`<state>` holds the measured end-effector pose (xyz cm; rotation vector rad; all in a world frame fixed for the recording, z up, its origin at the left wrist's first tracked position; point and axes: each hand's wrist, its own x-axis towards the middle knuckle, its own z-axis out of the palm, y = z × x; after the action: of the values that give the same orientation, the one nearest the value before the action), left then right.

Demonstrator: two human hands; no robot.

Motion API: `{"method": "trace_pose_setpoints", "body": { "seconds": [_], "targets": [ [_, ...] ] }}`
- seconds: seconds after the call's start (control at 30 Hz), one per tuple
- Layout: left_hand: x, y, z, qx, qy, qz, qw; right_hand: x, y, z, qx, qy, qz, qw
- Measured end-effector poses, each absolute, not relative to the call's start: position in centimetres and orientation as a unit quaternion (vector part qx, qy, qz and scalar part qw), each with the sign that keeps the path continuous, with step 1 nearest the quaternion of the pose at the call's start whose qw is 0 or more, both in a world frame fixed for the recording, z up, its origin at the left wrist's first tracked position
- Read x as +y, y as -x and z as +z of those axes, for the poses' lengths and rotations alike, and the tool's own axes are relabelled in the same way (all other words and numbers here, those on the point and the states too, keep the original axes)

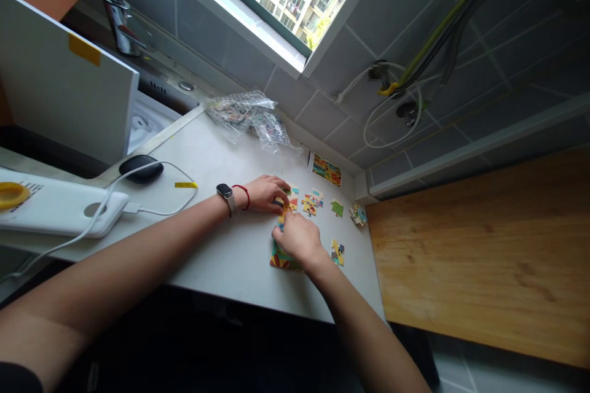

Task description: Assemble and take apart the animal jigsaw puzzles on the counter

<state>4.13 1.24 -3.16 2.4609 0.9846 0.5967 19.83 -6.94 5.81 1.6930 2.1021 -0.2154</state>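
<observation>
A partly joined jigsaw puzzle lies flat on the white tabletop, much of it hidden beneath my hands. My left hand, with a watch and a red string at the wrist, rests at its upper edge, fingers apart and bent over the pieces. Curled over its middle is my right hand, its fingertips pressed together at a yellow-orange jigsaw piece, mostly covered. Just to the right are a joined cluster of pieces, a green piece and another small group of pieces.
A stack of pieces sits near the table's right edge, below a picture card. Clear plastic bags lie at the back. To the left are a black mouse and a white power bank-like device with a cable.
</observation>
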Motion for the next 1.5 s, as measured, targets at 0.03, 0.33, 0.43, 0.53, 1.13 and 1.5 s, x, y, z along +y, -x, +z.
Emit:
{"method": "trace_pose_setpoints", "body": {
  "seconds": [0.03, 0.33, 0.43, 0.53, 1.13, 1.5],
  "targets": [
    [1.3, -4.1, -3.2, 0.355, -0.886, 0.215, 0.209, -6.3, -19.8, 5.8, 0.755, -0.610, -0.092, 0.225],
    [0.7, -4.2, -2.7, 0.354, -0.897, 0.194, 0.182, -5.5, -18.6, 5.5, 0.776, -0.577, -0.068, 0.247],
    [0.5, -4.4, -2.7, 0.377, -0.888, 0.192, 0.182, -5.8, -18.1, 5.4, 0.777, -0.574, -0.058, 0.253],
    [0.3, -4.5, -2.5, 0.392, -0.880, 0.181, 0.201, -5.9, -17.9, 5.2, 0.780, -0.570, -0.052, 0.251],
    [-0.3, -4.4, -1.7, 0.406, -0.877, 0.157, 0.202, -7.8, -17.9, 5.2, 0.770, -0.595, -0.036, 0.229],
    [-0.6, -5.2, -2.0, 0.425, -0.868, 0.165, 0.197, -8.9, -19.5, 4.7, 0.766, -0.633, -0.026, 0.111]
  ]
}}
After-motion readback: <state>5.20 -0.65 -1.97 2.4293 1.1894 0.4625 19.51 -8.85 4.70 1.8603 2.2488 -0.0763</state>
